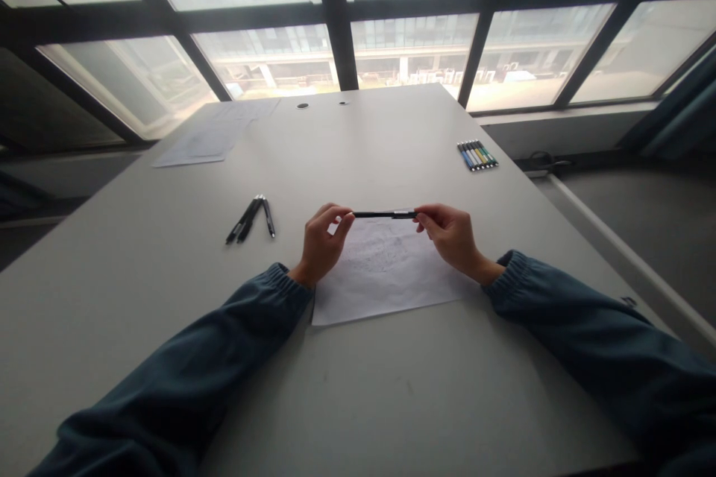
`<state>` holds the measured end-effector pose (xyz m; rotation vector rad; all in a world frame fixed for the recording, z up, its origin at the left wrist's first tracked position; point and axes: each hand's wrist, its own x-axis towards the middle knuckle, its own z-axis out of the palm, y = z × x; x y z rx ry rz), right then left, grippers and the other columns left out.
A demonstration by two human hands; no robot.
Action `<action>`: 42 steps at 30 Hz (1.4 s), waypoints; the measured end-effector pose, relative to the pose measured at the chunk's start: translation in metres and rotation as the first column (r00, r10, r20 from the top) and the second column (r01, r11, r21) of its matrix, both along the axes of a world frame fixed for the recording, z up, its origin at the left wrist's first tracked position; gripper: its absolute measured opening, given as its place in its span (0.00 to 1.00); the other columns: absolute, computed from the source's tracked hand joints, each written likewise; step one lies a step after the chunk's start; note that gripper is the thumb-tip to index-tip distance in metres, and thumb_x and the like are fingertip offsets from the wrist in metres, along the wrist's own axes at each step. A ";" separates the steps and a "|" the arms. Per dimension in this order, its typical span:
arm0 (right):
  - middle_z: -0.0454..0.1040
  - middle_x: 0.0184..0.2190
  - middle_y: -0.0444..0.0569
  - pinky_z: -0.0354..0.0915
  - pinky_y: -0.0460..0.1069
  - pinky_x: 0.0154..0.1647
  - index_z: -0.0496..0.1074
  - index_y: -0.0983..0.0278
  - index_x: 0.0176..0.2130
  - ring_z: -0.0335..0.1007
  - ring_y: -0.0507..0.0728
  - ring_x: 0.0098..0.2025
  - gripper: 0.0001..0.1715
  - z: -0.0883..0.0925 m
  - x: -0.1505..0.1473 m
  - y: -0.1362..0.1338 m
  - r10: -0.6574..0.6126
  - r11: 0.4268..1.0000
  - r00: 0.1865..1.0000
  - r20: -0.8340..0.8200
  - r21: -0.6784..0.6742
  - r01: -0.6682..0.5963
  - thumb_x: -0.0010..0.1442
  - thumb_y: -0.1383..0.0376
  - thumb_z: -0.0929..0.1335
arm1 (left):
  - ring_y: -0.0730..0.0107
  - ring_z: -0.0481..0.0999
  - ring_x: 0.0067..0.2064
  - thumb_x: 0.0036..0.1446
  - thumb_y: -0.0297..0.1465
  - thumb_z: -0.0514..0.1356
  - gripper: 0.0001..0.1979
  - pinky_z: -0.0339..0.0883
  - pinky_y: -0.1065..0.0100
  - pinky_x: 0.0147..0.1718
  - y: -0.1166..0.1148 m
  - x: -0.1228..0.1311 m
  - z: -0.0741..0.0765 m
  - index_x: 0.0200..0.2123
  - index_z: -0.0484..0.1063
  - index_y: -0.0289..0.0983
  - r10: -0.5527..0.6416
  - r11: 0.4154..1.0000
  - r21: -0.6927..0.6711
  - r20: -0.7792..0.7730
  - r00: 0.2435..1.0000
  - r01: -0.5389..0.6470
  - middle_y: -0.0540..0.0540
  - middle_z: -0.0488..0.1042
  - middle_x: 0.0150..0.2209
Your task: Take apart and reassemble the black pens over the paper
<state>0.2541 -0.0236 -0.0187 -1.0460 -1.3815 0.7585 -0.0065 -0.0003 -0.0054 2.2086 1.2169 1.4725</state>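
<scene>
A black pen is held level between my two hands, above a white sheet of paper with faint scribbles on it. My left hand pinches one end of the pen between thumb and fingers. At the other end, where the clip shows, my right hand grips it the same way. Left of my left hand lie several black pens in a loose fan on the table.
The white table reaches toward large windows. Several pens with coloured barrels lie side by side at the right. More paper sheets rest at the far left. Near the far edge are two round fittings.
</scene>
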 end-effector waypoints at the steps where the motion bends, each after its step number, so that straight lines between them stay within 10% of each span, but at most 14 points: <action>1: 0.80 0.29 0.47 0.69 0.48 0.29 0.80 0.64 0.40 0.74 0.53 0.27 0.10 -0.001 0.000 0.000 0.001 1.000 0.999 0.050 0.022 -0.002 0.61 0.61 0.72 | 0.69 0.74 0.36 0.66 0.37 0.60 0.10 0.69 0.68 0.36 0.000 0.000 0.000 0.35 0.76 0.37 0.002 1.000 -0.004 0.011 1.000 -0.002 0.47 0.75 0.32; 13: 0.78 0.33 0.48 0.64 0.48 0.36 0.77 0.63 0.41 0.70 0.53 0.31 0.10 0.001 0.018 0.004 -0.119 0.917 0.786 0.607 0.370 -0.146 0.70 0.65 0.65 | 0.69 0.73 0.35 0.67 0.38 0.59 0.12 0.68 0.67 0.37 0.001 -0.001 -0.002 0.33 0.74 0.37 -0.003 0.999 -0.047 0.070 0.998 0.006 0.47 0.74 0.31; 22: 0.79 0.38 0.52 0.61 0.49 0.39 0.77 0.60 0.43 0.71 0.56 0.37 0.17 0.010 0.031 0.012 -0.097 0.964 0.644 0.758 0.232 -0.128 0.72 0.59 0.60 | 0.67 0.75 0.39 0.67 0.38 0.60 0.11 0.70 0.66 0.39 0.002 -0.002 -0.002 0.41 0.78 0.38 -0.009 0.999 -0.035 -0.008 1.000 0.008 0.46 0.76 0.36; 31: 0.80 0.39 0.53 0.59 0.49 0.40 0.77 0.64 0.42 0.73 0.59 0.39 0.16 0.007 0.082 0.054 -0.409 0.902 0.489 0.770 0.261 0.343 0.70 0.61 0.62 | 0.67 0.75 0.41 0.66 0.31 0.57 0.10 0.71 0.66 0.39 0.003 -0.002 -0.003 0.48 0.75 0.39 0.019 0.999 0.042 -0.063 0.998 -0.017 0.47 0.77 0.38; 42: 0.81 0.41 0.59 0.63 0.53 0.43 0.79 0.64 0.41 0.76 0.64 0.43 0.15 0.000 0.126 0.079 -0.331 0.761 0.271 0.904 0.086 0.644 0.69 0.61 0.64 | 0.71 0.76 0.35 0.64 0.30 0.57 0.10 0.65 0.74 0.26 0.000 -0.003 -0.003 0.46 0.75 0.37 0.066 0.998 0.002 -0.032 0.997 -0.066 0.47 0.78 0.35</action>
